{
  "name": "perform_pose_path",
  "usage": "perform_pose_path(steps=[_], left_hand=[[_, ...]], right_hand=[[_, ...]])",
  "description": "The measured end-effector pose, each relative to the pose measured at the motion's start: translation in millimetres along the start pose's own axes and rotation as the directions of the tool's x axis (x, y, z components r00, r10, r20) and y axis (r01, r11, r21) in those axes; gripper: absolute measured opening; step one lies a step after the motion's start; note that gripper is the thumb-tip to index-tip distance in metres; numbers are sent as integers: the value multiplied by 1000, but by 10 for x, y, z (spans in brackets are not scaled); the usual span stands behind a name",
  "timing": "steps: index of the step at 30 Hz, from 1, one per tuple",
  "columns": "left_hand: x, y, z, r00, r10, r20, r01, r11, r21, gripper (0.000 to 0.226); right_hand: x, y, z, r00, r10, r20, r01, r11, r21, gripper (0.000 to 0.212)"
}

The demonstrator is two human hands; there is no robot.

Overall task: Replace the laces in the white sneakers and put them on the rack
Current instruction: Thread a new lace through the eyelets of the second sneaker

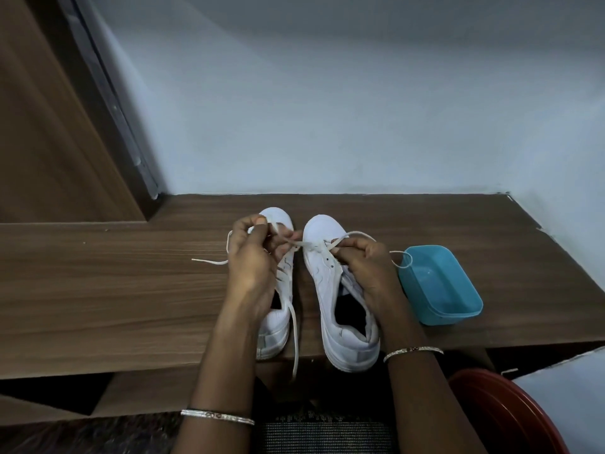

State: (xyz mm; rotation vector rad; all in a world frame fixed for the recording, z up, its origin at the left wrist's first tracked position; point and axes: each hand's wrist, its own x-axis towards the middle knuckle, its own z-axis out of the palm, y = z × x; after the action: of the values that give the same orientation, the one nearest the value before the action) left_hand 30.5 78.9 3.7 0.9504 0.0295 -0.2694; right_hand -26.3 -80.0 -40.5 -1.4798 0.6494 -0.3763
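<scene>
Two white sneakers stand side by side on a wooden table point(114, 290), toes pointing away from me. The left sneaker point(276, 326) is partly hidden under my left hand point(252, 257), which pinches one end of a white lace point(302, 245). That lace runs across to the right sneaker point(330, 283), where my right hand point(363, 260) pinches its other side above the eyelets. One loose lace tail point(209, 262) trails left over the table, another loops right toward a blue tub. A further lace point(296, 339) hangs from the left sneaker over the table's front edge.
A blue plastic tub point(442, 286) sits just right of the right sneaker. A pale wall rises behind the table, with a wooden door point(49, 126) at the left. A red round object point(504, 417) lies at the bottom right, below the table edge. Both my wrists wear silver bangles.
</scene>
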Motion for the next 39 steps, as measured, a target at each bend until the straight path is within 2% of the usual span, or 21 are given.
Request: perform_pose_path(steps=[2, 4, 5, 7, 9, 11, 12, 16, 20, 23, 24, 25, 26, 27, 28, 29, 31, 33, 36, 38, 39], left_hand=[[14, 78, -65, 998, 29, -50, -30, 999, -16, 18], [45, 99, -159, 989, 145, -38, -134, 969, 209, 16], [39, 123, -191, 974, 227, 6, -212, 901, 377, 13], [28, 146, -235, 913, 352, 205, -396, 647, 652, 8], [3, 116, -225, 849, 337, 408, -511, 325, 796, 15], [-37, 62, -148, 851, 236, 470, -478, -24, 878, 27], [-53, 20, -100, 867, 196, 458, -436, -149, 888, 30], [-59, -154, 49, 856, 177, 485, -386, -405, 829, 29], [37, -211, 76, 845, 209, 493, -348, -485, 802, 28], [50, -182, 67, 830, 212, 516, -384, -454, 804, 26], [69, -181, 52, 827, 221, 517, -406, -402, 821, 25], [93, -187, 25, 835, 240, 496, -427, -288, 857, 24], [114, -179, -1, 861, 235, 450, -442, -91, 893, 22], [138, -155, -22, 893, 216, 396, -435, 184, 881, 20], [148, -118, -37, 917, 189, 352, -399, 453, 797, 18], [126, -73, -34, 939, 149, 310, -329, 655, 680, 19], [75, 4, -10, 959, 105, 263, -216, 874, 436, 24], [60, 98, -16, 965, 95, 243, -142, 973, 183, 27], [134, 155, -137, 977, 32, 209, -5, 991, -131, 22], [156, 166, -190, 991, 11, 136, -1, 997, -72, 19], [137, 167, -194, 993, 51, 107, -55, 998, 33, 22]], right_hand=[[9, 8, -12, 1000, 4, 2, -4, 998, 68, 14], [22, 7, -30, 999, -24, -25, 27, 994, 109, 22], [27, 4, -39, 998, -33, -47, 39, 989, 140, 25], [56, 16, -70, 997, 3, -79, 18, 965, 260, 27], [63, 2, -89, 995, 50, -84, -14, 923, 385, 24], [65, -14, -80, 992, 82, -92, -34, 899, 437, 21], [67, -19, -73, 991, 89, -96, -36, 891, 452, 19], [72, 14, -53, 990, 85, -112, -25, 890, 456, 15], [92, 51, -87, 994, 64, -89, -16, 885, 465, 13], [103, 73, -83, 989, 92, -118, -21, 865, 501, 10], [106, 71, -80, 985, 110, -131, -27, 854, 520, 11], [110, 67, -82, 981, 131, -144, -35, 845, 533, 14], [112, 57, -82, 977, 149, -155, -43, 842, 538, 16], [118, 49, -83, 973, 162, -162, -53, 846, 531, 17], [120, 44, -81, 971, 168, -168, -58, 854, 518, 16], [120, 45, -81, 970, 170, -176, -58, 860, 508, 15], [119, 52, -79, 965, 182, -188, -64, 860, 506, 9], [115, 48, -73, 958, 206, -197, -77, 852, 517, 8], [101, 30, -66, 953, 226, -202, -84, 838, 538, 13], [90, 22, -62, 949, 233, -212, -85, 839, 538, 12], [85, 20, -62, 948, 235, -216, -85, 838, 539, 9]])
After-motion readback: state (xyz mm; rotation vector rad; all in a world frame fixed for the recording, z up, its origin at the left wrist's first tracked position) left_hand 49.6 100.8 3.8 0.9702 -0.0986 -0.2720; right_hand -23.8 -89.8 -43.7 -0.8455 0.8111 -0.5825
